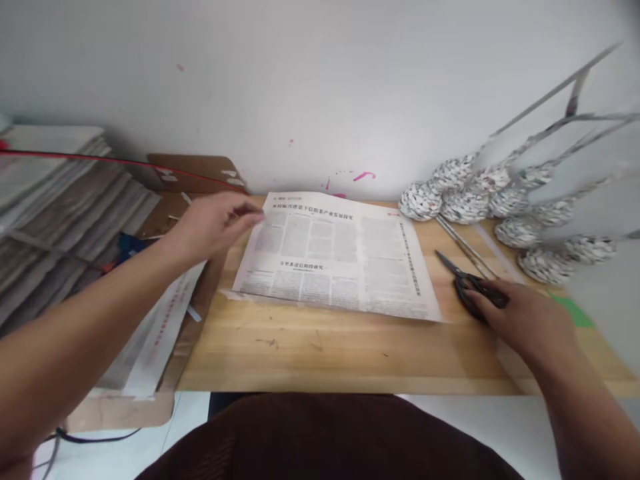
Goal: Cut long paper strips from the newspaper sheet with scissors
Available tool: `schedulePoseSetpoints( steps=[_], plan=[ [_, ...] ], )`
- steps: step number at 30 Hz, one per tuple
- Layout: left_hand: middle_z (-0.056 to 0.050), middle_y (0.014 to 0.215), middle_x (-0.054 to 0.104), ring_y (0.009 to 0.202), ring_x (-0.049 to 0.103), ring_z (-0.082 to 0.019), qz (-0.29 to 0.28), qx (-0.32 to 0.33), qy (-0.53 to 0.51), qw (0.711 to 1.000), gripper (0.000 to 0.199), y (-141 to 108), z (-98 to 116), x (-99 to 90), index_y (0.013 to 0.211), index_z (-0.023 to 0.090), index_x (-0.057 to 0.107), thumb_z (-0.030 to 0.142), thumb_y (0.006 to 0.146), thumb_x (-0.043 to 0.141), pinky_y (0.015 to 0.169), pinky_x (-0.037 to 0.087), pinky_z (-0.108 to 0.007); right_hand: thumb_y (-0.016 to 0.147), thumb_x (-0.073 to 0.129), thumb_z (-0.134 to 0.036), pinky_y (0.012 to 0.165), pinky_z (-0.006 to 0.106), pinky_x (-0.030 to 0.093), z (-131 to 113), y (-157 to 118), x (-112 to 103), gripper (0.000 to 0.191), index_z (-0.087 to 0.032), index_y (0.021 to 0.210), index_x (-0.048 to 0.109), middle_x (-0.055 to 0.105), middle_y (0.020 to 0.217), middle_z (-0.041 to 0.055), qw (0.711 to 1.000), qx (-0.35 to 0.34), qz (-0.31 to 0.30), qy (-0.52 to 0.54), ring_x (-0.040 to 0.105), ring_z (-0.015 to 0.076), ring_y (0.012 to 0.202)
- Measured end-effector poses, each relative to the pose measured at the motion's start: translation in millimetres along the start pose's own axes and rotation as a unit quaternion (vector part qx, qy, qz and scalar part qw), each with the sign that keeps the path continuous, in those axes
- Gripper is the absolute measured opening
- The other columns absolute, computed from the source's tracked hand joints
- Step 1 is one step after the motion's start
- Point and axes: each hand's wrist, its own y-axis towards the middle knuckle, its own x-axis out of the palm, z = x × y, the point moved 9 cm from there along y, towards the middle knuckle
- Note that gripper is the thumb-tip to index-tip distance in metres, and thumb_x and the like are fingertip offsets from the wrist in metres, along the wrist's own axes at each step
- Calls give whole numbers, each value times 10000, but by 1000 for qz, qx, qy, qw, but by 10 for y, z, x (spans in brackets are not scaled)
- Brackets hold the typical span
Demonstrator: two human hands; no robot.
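A printed sheet of newspaper lies on the wooden table, its near-left edge slightly turned up. My left hand hovers at the sheet's upper left side, thumb and fingertips drawn together in a loose pinch. Whether anything thin sits between those fingertips is hidden. On the right, my right hand is closed on the black handles of a pair of scissors. The blades point away, toward the back of the table, to the right of the sheet.
Several woven paper balls on long stems lie at the back right. Thin rods lie beside the scissors, and a green patch is beyond my right hand. Stacked newspapers and cardboard stand left. A white wall bounds the back.
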Motion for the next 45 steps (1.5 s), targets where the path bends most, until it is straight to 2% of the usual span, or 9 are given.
schedulePoseSetpoints(
  steps=[3, 5, 8, 11, 18, 30, 35, 40, 45],
  plan=[
    [-63, 1005, 759, 936, 691, -264, -127, 68, -80, 986, 401, -493, 389, 351, 1018, 252, 764, 594, 855, 632, 869, 498, -366, 935, 583, -462, 657, 368, 469, -182, -81, -221, 359, -172, 969, 791, 773, 892, 158, 997, -29, 74, 24, 702, 296, 820],
    [-73, 1070, 754, 1005, 689, -285, -162, 112, -58, 979, 432, -784, 581, 497, 1115, 278, 741, 582, 809, 716, 902, 500, -375, 963, 581, -464, 792, 366, 500, -530, -203, -413, 352, -166, 1013, 762, 774, 972, 148, 977, -132, 130, 107, 704, 280, 917],
    [-68, 1117, 738, 1041, 676, -263, -161, 162, 36, 973, 279, -1096, 752, 602, 1151, 258, 711, 426, 954, 607, 941, 490, -391, 939, 651, -477, 871, 406, 505, -1136, -469, -419, 355, -160, 1077, 730, 769, 1031, 126, 928, -304, 85, 197, 688, 282, 968],
    [-94, 1202, 715, 1094, 654, -259, -130, 207, 133, 961, 332, -1360, 871, 617, 1231, 200, 668, 194, 1040, 396, 947, 501, -405, 979, 602, -242, 897, 453, 501, -1451, -725, -285, 173, -196, 1074, 739, 777, 1039, 74, 908, -370, 56, 188, 680, 277, 999],
    [-118, 1317, 666, 1199, 615, -269, -66, 220, 182, 956, 440, -1900, 1038, 583, 1401, 177, 542, 68, 988, 434, 1019, 511, -408, 949, 609, -99, 950, 461, 529, -1397, -1098, -214, 287, -143, 1213, 713, 742, 1149, 112, 902, -378, 53, 201, 646, 287, 1068],
    [-120, 1352, 620, 1240, 580, -278, -66, 171, 142, 973, 459, -2053, 1045, 586, 1389, 206, 545, 61, 955, 513, 1058, 503, -448, 960, 582, -137, 934, 475, 514, -1596, -1219, -241, 237, -165, 1163, 702, 703, 1122, 112, 906, -361, -19, 219, 615, 283, 1031],
    [-101, 1349, 619, 1209, 590, -283, -80, 151, 140, 975, 511, -2005, 1100, 663, 1412, 270, 550, 82, 938, 561, 1008, 522, -459, 972, 567, -151, 930, 465, 510, -1692, -1212, -225, 359, -190, 1321, 641, 687, 1183, 110, 905, -361, -49, 220, 594, 280, 1047],
    [-88, 1278, 660, 1137, 615, -280, -85, 122, 124, 981, 377, -1888, 1118, 644, 1312, 280, 645, 154, 972, 542, 939, 535, -442, 994, 552, -182, 924, 421, 502, -1727, -1156, -283, 257, -189, 1198, 708, 728, 1130, 91, 896, -364, -58, 248, 617, 257, 1021],
    [-67, 971, 751, 940, 673, -255, -68, 17, 60, 996, 310, -1644, 739, 475, 982, 227, 756, 408, 1012, 508, 865, 519, -398, 1015, 520, -402, 685, 349, 467, -1479, -813, -193, 330, -221, 821, 718, 731, 771, 43, 927, -285, -109, 217, 656, 236, 768]
  ],
)
